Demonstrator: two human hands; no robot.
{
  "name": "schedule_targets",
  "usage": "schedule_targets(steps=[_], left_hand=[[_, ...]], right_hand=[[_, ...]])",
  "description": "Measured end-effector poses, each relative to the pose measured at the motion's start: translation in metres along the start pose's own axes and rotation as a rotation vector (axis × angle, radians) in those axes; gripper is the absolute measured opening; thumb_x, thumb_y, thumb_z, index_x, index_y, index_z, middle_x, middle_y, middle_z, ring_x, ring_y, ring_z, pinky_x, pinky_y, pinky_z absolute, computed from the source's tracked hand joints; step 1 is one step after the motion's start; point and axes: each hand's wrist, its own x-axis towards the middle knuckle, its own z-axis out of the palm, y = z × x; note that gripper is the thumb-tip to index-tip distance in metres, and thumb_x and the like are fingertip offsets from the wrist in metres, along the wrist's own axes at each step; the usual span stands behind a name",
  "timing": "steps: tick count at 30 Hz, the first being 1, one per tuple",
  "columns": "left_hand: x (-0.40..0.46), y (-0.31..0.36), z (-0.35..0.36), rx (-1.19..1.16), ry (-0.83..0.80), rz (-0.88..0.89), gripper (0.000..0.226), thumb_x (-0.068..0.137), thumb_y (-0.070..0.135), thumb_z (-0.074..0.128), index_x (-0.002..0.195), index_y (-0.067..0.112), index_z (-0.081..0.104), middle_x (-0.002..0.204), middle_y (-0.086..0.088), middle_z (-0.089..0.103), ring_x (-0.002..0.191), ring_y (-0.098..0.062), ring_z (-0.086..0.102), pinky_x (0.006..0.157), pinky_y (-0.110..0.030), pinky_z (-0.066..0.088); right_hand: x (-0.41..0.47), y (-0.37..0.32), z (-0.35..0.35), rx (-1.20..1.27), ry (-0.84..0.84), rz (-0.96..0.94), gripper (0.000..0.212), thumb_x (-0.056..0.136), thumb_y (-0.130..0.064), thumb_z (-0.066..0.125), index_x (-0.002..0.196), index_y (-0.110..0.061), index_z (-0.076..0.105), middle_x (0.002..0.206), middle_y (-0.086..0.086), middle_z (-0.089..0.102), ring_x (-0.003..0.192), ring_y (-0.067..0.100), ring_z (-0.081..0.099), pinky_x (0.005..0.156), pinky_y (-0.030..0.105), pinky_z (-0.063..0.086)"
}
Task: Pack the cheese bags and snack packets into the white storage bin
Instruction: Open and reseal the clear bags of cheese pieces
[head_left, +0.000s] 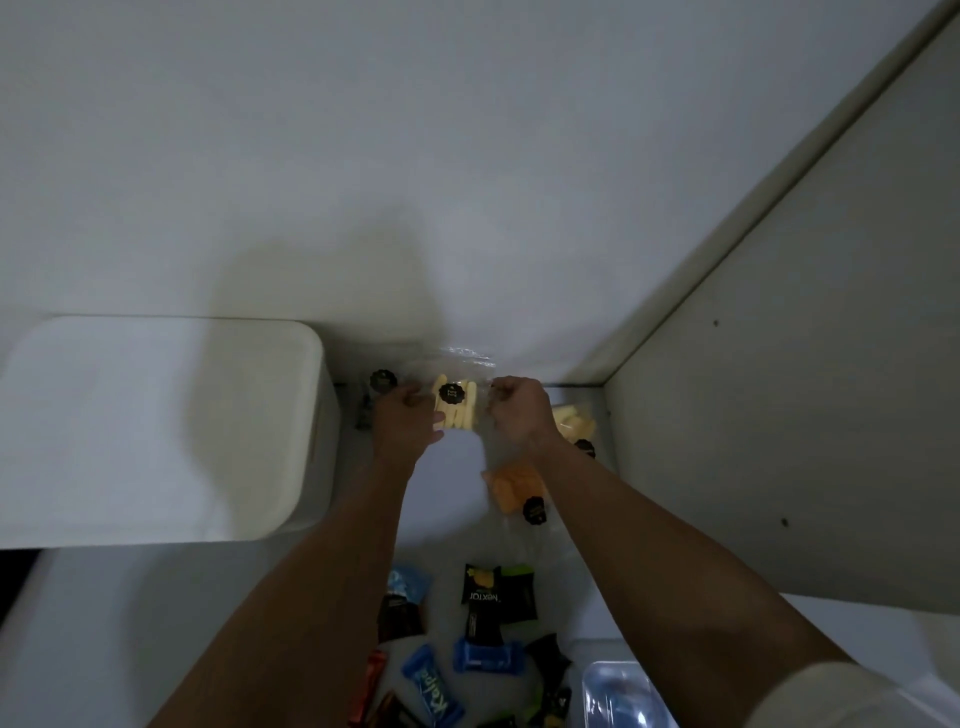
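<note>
A clear bag of pale yellow cheese sticks (457, 408) with a black round label is held upright near the back wall. My left hand (404, 415) grips its left edge and my right hand (519, 413) pinches its right edge. Behind my left hand another black-labelled bag (382, 382) shows partly. To the right lie a second bag of pale cheese (574, 422) and a bag of orange cheese (514, 488). Several snack packets (467, 644), blue, black and green, are scattered on the shelf close to me. A white storage bin with its lid on (156, 431) stands at the left.
A white side panel (779, 389) closes off the right. The white back wall (415, 182) rises just behind the cheese bags. A clear plastic container (618, 696) sits at the bottom right, beside the snack packets.
</note>
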Motion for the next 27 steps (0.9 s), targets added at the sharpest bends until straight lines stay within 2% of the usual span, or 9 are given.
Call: schedule_targets(steps=[2, 4, 6, 8, 10, 15, 19, 23, 27], left_hand=[[-0.005, -0.001, -0.002, 0.002, -0.032, -0.015, 0.042, 0.101, 0.011, 0.053, 0.14, -0.003, 0.05, 0.126, -0.037, 0.057, 0.091, -0.032, 0.071, 0.049, -0.025, 0.05], [-0.014, -0.002, -0.002, 0.005, -0.035, -0.005, 0.037, 0.1, 0.011, 0.056, 0.133, -0.006, 0.055, 0.108, -0.028, 0.066, 0.076, -0.019, 0.067, 0.048, -0.023, 0.051], [-0.027, -0.002, 0.0, 0.012, -0.018, 0.023, 0.025, 0.098, 0.011, 0.06, 0.12, 0.0, 0.065, 0.095, -0.014, 0.069, 0.081, -0.019, 0.069, 0.054, -0.026, 0.054], [-0.041, -0.003, 0.002, 0.048, -0.011, 0.042, 0.02, 0.097, 0.013, 0.061, 0.114, 0.005, 0.068, 0.1, -0.015, 0.071, 0.09, -0.023, 0.071, 0.062, -0.031, 0.057], [-0.055, -0.002, 0.004, 0.089, -0.029, 0.066, 0.02, 0.097, 0.012, 0.06, 0.113, 0.004, 0.068, 0.099, -0.015, 0.071, 0.088, -0.022, 0.07, 0.065, -0.032, 0.057], [-0.087, -0.011, 0.009, 0.194, -0.079, 0.111, 0.019, 0.097, 0.012, 0.062, 0.114, 0.005, 0.066, 0.101, -0.017, 0.069, 0.086, -0.022, 0.067, 0.071, -0.033, 0.058], [-0.104, -0.025, 0.015, 0.329, -0.116, 0.151, 0.021, 0.095, 0.017, 0.064, 0.112, 0.006, 0.067, 0.096, -0.016, 0.07, 0.082, -0.023, 0.067, 0.074, -0.038, 0.057], [-0.113, -0.047, 0.018, 0.474, -0.156, 0.167, 0.023, 0.09, 0.02, 0.07, 0.11, 0.008, 0.07, 0.09, -0.013, 0.072, 0.079, -0.029, 0.07, 0.073, -0.042, 0.06], [-0.118, -0.07, 0.025, 0.608, -0.218, 0.155, 0.009, 0.084, 0.024, 0.076, 0.09, 0.026, 0.069, 0.102, -0.017, 0.074, 0.087, -0.033, 0.072, 0.08, -0.051, 0.06]], right_hand=[[-0.007, 0.0, -0.009, 0.012, 0.006, -0.001, 0.03, 0.092, 0.006, 0.055, 0.115, -0.005, 0.072, 0.088, 0.0, 0.07, 0.082, 0.018, 0.065, 0.072, 0.031, 0.055], [-0.012, 0.002, -0.017, -0.053, 0.007, -0.026, 0.025, 0.093, -0.002, 0.055, 0.113, -0.004, 0.071, 0.086, -0.001, 0.065, 0.082, 0.016, 0.06, 0.068, 0.022, 0.05], [-0.016, 0.007, -0.024, -0.08, 0.016, -0.019, 0.026, 0.094, -0.006, 0.056, 0.115, -0.005, 0.07, 0.1, 0.005, 0.069, 0.092, 0.019, 0.064, 0.077, 0.028, 0.055], [-0.022, 0.01, -0.032, -0.065, 0.04, -0.008, 0.03, 0.094, -0.004, 0.058, 0.122, -0.004, 0.069, 0.118, 0.012, 0.071, 0.11, 0.027, 0.066, 0.098, 0.041, 0.055], [-0.032, 0.012, -0.042, -0.087, 0.069, -0.018, 0.032, 0.095, -0.005, 0.058, 0.126, -0.004, 0.067, 0.127, 0.013, 0.068, 0.119, 0.027, 0.063, 0.107, 0.037, 0.048], [-0.062, 0.027, -0.068, -0.102, 0.122, 0.023, 0.036, 0.092, -0.009, 0.058, 0.126, -0.009, 0.069, 0.127, 0.012, 0.069, 0.117, 0.027, 0.065, 0.102, 0.039, 0.052], [-0.096, 0.042, -0.087, -0.16, 0.123, 0.033, 0.036, 0.09, -0.007, 0.06, 0.124, -0.007, 0.069, 0.128, 0.012, 0.068, 0.118, 0.029, 0.064, 0.099, 0.028, 0.049], [-0.13, 0.073, -0.095, -0.24, 0.149, 0.053, 0.023, 0.093, -0.015, 0.054, 0.098, -0.005, 0.074, 0.105, 0.016, 0.073, 0.101, 0.033, 0.068, 0.075, 0.026, 0.047], [-0.146, 0.117, -0.099, -0.323, 0.111, 0.177, 0.021, 0.085, -0.012, 0.056, 0.065, -0.008, 0.06, 0.072, 0.009, 0.062, 0.074, 0.027, 0.064, 0.065, 0.024, 0.045]])
